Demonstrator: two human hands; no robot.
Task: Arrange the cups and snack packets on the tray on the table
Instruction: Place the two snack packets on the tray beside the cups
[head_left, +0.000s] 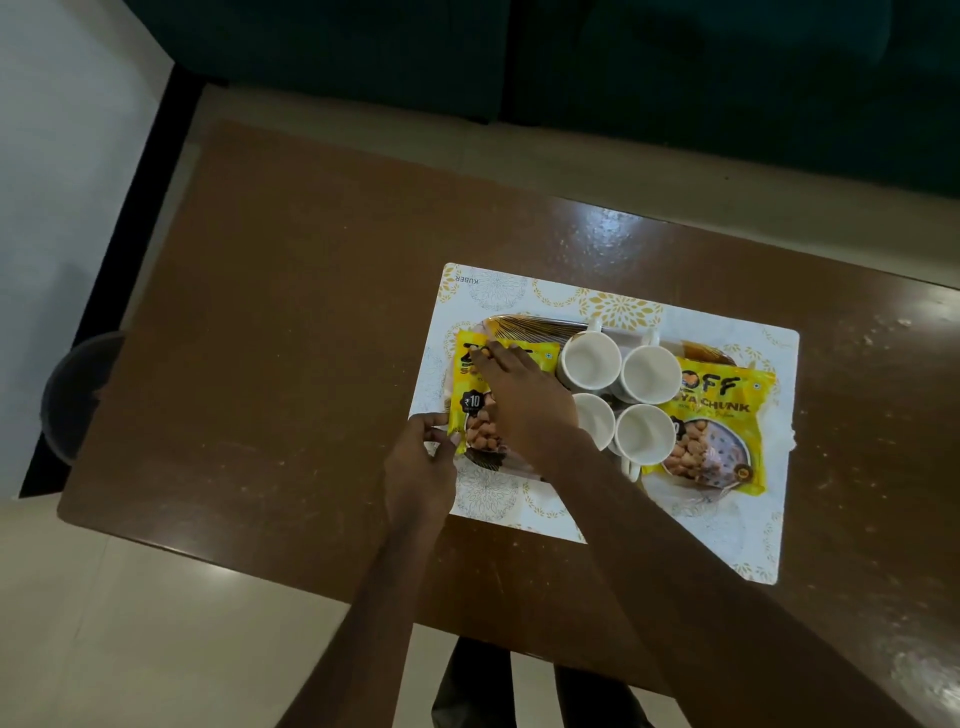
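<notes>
A dark patterned tray (524, 323) lies on a white placemat (737, 519). Several white cups (621, 400) stand grouped in the tray's middle. One yellow snack packet (719, 426) lies flat on the tray's right end. A second yellow snack packet (475, 400) lies on the left end. My left hand (421, 462) pinches this packet's near left corner. My right hand (524, 405) rests flat on top of the same packet, fingers spread toward its far edge, hiding much of it.
The brown table (291, 322) stretches left and behind the placemat. A dark sofa (675, 78) stands beyond the table's far edge. A round dark bin (78, 395) sits on the floor at the left. My legs show below the table's near edge.
</notes>
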